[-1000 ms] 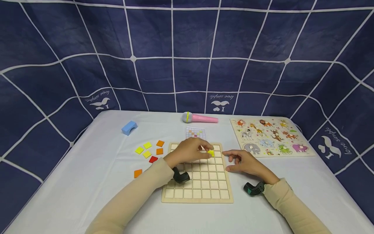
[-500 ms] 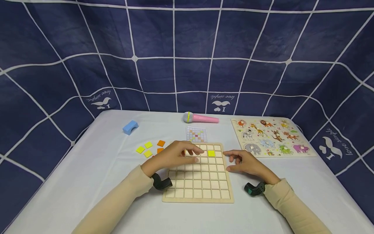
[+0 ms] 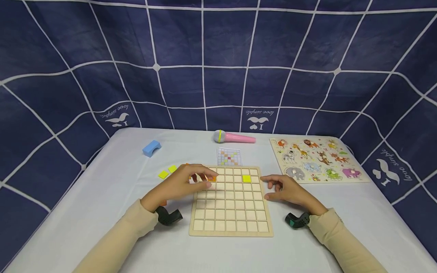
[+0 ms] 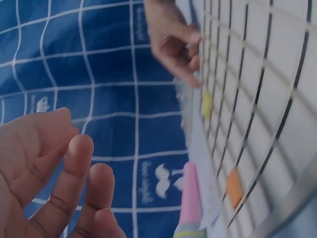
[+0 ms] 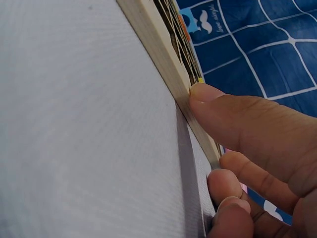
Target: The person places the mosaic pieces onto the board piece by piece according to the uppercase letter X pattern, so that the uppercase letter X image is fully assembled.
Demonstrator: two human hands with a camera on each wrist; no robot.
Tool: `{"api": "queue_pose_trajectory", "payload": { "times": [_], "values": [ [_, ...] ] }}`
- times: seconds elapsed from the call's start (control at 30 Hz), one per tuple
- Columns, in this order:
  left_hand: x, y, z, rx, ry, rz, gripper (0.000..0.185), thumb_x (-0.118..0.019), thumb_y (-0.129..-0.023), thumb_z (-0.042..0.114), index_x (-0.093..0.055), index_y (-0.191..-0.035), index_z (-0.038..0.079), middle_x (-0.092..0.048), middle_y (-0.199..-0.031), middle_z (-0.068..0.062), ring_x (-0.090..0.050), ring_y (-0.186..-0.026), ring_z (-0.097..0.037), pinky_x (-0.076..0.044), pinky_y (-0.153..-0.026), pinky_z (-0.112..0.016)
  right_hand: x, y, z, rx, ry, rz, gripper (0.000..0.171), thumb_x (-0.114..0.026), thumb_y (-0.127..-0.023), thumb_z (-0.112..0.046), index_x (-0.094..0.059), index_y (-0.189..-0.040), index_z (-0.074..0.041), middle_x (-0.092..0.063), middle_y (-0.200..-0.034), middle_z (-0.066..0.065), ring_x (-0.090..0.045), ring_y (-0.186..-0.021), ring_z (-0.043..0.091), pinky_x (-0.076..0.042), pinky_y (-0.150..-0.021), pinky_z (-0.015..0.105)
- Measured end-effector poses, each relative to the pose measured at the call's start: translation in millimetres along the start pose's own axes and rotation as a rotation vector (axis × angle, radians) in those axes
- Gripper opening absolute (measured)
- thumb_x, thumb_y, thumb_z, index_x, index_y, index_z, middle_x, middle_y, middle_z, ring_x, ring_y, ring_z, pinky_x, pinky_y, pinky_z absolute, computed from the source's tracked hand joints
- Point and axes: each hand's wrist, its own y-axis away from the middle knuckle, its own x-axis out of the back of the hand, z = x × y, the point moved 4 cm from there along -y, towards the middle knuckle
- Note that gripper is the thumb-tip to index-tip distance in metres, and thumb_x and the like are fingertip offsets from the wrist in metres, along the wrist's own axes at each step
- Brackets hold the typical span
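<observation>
A wooden grid board (image 3: 230, 215) lies on the white table. One yellow tile (image 3: 246, 178) sits in a cell near its far right, and one orange tile (image 3: 213, 179) in a cell near its far left, partly behind fingers. My left hand (image 3: 177, 184) hovers over the board's far left edge with nothing held; the left wrist view shows its fingers loosely bent and apart from the orange tile (image 4: 235, 188). At the board's right edge is my right hand (image 3: 286, 189). In the right wrist view its thumb (image 5: 237, 119) touches the board's rim (image 5: 161, 74).
Loose yellow tiles (image 3: 163, 174) lie left of the board, others hidden by my left hand. Beyond the board are a colored pattern card (image 3: 228, 156) and a pink toy microphone (image 3: 239, 138). An animal puzzle (image 3: 317, 159) lies right, a blue arch block (image 3: 151, 148) far left.
My left hand has let go of the yellow tile, which now lies in its cell, and has moved left across the board. The right hand stays at the board's edge.
</observation>
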Motion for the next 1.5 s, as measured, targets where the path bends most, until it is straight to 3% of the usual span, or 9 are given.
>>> {"api": "queue_pose_trajectory", "payload": {
  "times": [0.17, 0.33, 0.53, 0.77, 0.9, 1.03, 1.5],
  "values": [
    [22.7, 8.1, -2.5, 0.068, -0.014, 0.063, 0.033, -0.076, -0.101, 0.015, -0.076, -0.134, 0.009, -0.078, -0.116, -0.001, -0.068, -0.101, -0.015, -0.054, -0.089, -0.037, -0.3, -0.4, -2.5, -0.006, -0.014, -0.002, 0.062, -0.090, -0.085, -0.007, -0.065, -0.139, 0.011, -0.062, -0.100, 0.007, -0.047, -0.069, 0.009, -0.039, -0.058, 0.023],
    [35.9, 20.6, -15.3, 0.120, -0.040, 0.045, 0.031, -0.073, -0.103, 0.016, -0.076, -0.133, 0.007, -0.077, -0.110, -0.001, -0.066, -0.099, -0.016, -0.055, -0.089, -0.033, 0.1, -0.9, -3.5, 0.000, -0.018, -0.001, 0.062, -0.090, -0.085, -0.007, -0.065, -0.139, 0.010, -0.062, -0.100, 0.007, -0.048, -0.069, 0.009, -0.040, -0.057, 0.023],
    [49.7, 41.9, -42.4, 0.172, 0.014, -0.046, 0.023, -0.071, -0.104, 0.011, -0.078, -0.123, 0.001, -0.079, -0.112, -0.010, -0.067, -0.097, -0.014, -0.056, -0.086, -0.029, 0.9, -1.2, -1.0, 0.002, -0.006, 0.004, 0.060, -0.090, -0.086, -0.008, -0.066, -0.138, 0.010, -0.062, -0.099, 0.006, -0.048, -0.070, 0.009, -0.040, -0.059, 0.023],
    [64.8, 67.2, -74.4, 0.290, 0.119, -0.230, 0.026, -0.072, -0.097, -0.001, -0.074, -0.122, -0.006, -0.075, -0.116, -0.015, -0.065, -0.096, -0.015, -0.056, -0.087, -0.025, 1.5, -1.0, 4.1, -0.024, -0.009, 0.002, 0.062, -0.091, -0.085, -0.008, -0.066, -0.139, 0.009, -0.061, -0.099, 0.008, -0.048, -0.069, 0.008, -0.040, -0.057, 0.022],
    [67.6, 77.0, -86.8, 0.358, 0.181, -0.289, 0.031, -0.071, -0.090, -0.007, -0.073, -0.121, -0.009, -0.074, -0.115, -0.013, -0.062, -0.092, -0.016, -0.055, -0.083, -0.022, 1.1, -1.0, 5.1, -0.018, -0.007, 0.000, 0.062, -0.091, -0.085, -0.008, -0.066, -0.139, 0.009, -0.062, -0.099, 0.008, -0.048, -0.069, 0.008, -0.041, -0.057, 0.022],
    [65.4, 81.8, -92.8, 0.424, 0.189, -0.326, 0.036, -0.072, -0.084, -0.011, -0.076, -0.119, -0.005, -0.074, -0.112, -0.009, -0.060, -0.090, -0.017, -0.053, -0.079, -0.022, 0.7, -0.6, 5.9, -0.014, -0.006, -0.003, 0.061, -0.091, -0.086, -0.009, -0.066, -0.139, 0.009, -0.062, -0.099, 0.007, -0.048, -0.069, 0.008, -0.041, -0.057, 0.022],
    [55.7, 83.9, -90.6, 0.418, 0.115, -0.337, 0.036, -0.074, -0.078, -0.010, -0.081, -0.112, 0.000, -0.064, -0.095, 0.002, -0.052, -0.076, -0.015, -0.046, -0.069, -0.023, 0.6, -0.2, 5.9, -0.018, -0.014, -0.010, 0.062, -0.091, -0.086, -0.009, -0.065, -0.140, 0.009, -0.062, -0.099, 0.007, -0.048, -0.069, 0.008, -0.041, -0.057, 0.022]
  ]
}}
